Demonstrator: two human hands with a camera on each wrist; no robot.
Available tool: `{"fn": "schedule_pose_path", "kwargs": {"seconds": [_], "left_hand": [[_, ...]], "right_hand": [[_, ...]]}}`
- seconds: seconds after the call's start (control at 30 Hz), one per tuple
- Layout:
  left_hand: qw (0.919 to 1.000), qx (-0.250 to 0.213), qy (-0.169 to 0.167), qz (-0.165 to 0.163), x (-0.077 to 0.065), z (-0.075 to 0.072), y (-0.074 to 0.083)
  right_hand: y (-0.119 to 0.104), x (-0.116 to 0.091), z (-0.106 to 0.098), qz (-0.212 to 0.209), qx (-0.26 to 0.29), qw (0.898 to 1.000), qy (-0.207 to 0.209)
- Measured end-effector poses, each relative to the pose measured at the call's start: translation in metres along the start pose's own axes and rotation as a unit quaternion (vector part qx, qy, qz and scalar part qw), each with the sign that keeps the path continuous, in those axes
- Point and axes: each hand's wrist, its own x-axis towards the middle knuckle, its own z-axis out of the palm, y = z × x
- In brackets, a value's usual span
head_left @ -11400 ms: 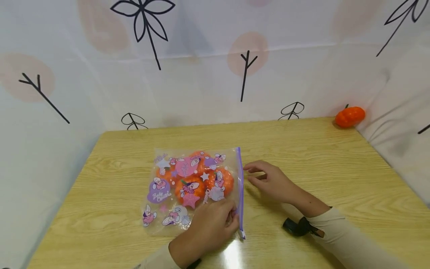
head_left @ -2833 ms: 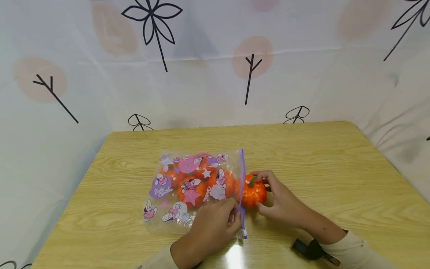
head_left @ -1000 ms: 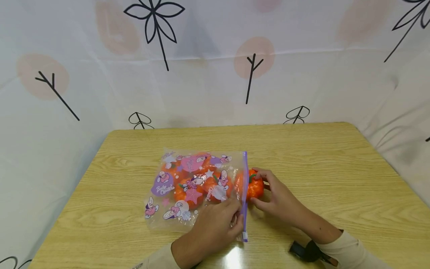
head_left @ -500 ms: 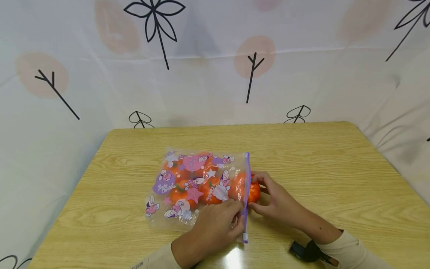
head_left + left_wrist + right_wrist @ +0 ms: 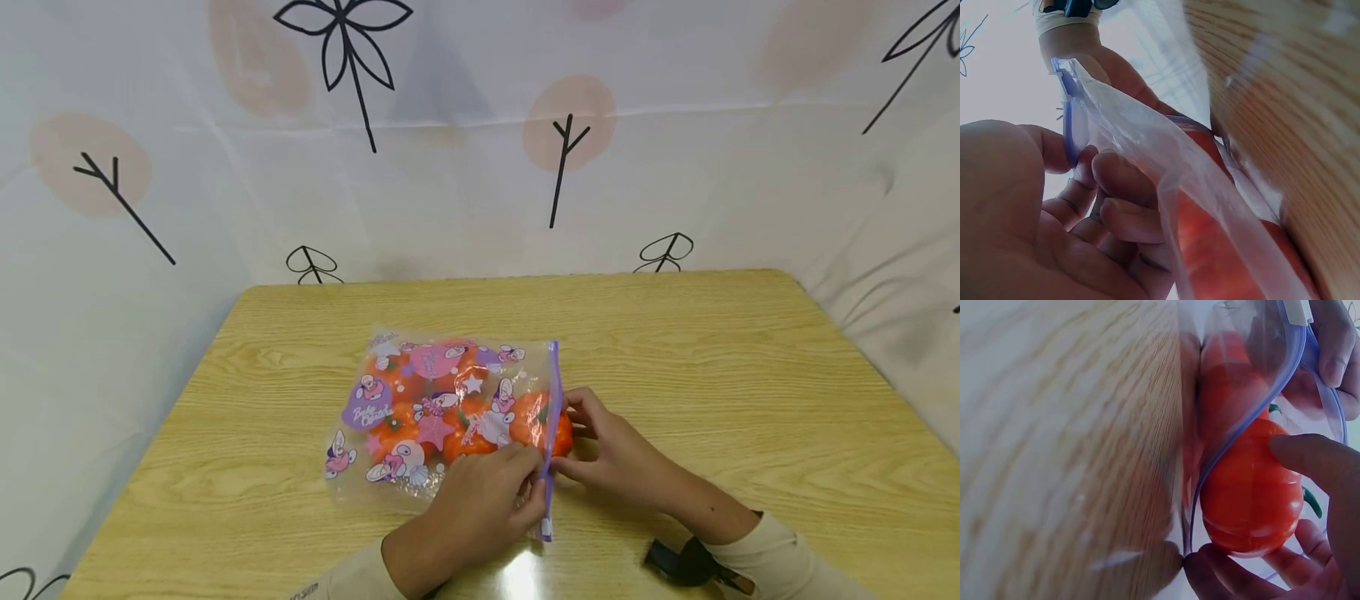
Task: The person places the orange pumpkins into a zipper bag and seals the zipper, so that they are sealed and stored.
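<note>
A clear printed zip bag (image 5: 375, 475) lies flat with its purple zip edge (image 5: 555, 375) facing right. Several orange toy pumpkins (image 5: 401, 429) show through its film. My left hand (image 5: 483, 504) pinches the near part of the bag's mouth, lifting the upper layer, as the left wrist view shows. My right hand (image 5: 615, 454) holds another toy pumpkin (image 5: 1250, 487) with a green stem, thumb on one side and fingers on the other. Most of that pumpkin is inside the mouth; its right side still sticks out past the zip. The white slider (image 5: 546, 529) sits at the near end.
Everything rests on a wood-grain table (image 5: 712, 350). A pale cloth backdrop (image 5: 465, 200) with flower and twig drawings rises behind it and at both sides. A black wrist camera (image 5: 682, 562) is strapped at the right sleeve.
The pumpkin from the table's far right corner is now in my right hand. It has moved left, past the zip, into the bag's mouth. The left hand keeps its pinch.
</note>
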Motion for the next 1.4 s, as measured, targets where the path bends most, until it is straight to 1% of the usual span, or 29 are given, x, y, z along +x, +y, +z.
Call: {"fn": "schedule_pose_path", "kwargs": {"seconds": [0.13, 0.27, 0.37, 0.43, 0.57, 0.63, 0.83, 0.93, 1.03, 1.27, 1.4], "left_hand": [[1.0, -0.004, -0.008, 0.003, -0.0005, -0.0017, -0.0014], [0.9997, -0.01, -0.02, 0.009, 0.0, -0.0036, -0.0023], [0.9996, -0.01, -0.022, 0.016, 0.0004, -0.0043, -0.0026], [0.9996, -0.009, -0.02, 0.018, 0.0005, -0.0043, -0.003], [0.9996, -0.008, -0.022, 0.018, 0.0006, -0.0039, -0.0031], [0.9995, -0.007, -0.027, 0.016, 0.0007, -0.0044, -0.0028], [0.9992, 0.0, -0.037, 0.014, 0.0009, -0.0066, -0.0023], [0.9992, -0.001, -0.037, 0.015, 0.0006, -0.0069, -0.0025], [0.9992, 0.0, -0.035, 0.018, 0.0002, -0.0068, -0.0026], [0.9993, 0.01, -0.029, 0.022, -0.0003, -0.0076, -0.0023], [0.9992, 0.013, -0.029, 0.023, -0.0006, -0.0082, -0.0024]], "right_hand": [[-0.0004, 0.0014, 0.0013, 0.013, 0.001, 1.0, -0.003], [-0.0012, 0.0028, 0.002, 0.023, 0.009, 1.0, 0.003], [-0.0018, 0.0033, 0.0023, 0.02, 0.015, 1.0, 0.013], [-0.0014, 0.0035, 0.0025, 0.011, 0.017, 1.0, 0.019], [-0.0001, 0.004, 0.0026, -0.001, 0.016, 1.0, 0.021], [0.0004, 0.0042, 0.0027, 0.007, 0.013, 1.0, 0.018], [-0.0004, 0.0047, 0.0035, 0.057, 0.025, 0.998, 0.003], [-0.0019, 0.0055, 0.0037, 0.077, 0.041, 0.996, 0.009], [-0.0031, 0.0058, 0.0031, 0.086, 0.049, 0.995, 0.02], [-0.0004, 0.0064, 0.0039, 0.065, 0.051, 0.996, 0.031], [0.0015, 0.0075, 0.0055, 0.064, 0.045, 0.996, 0.033]]}}
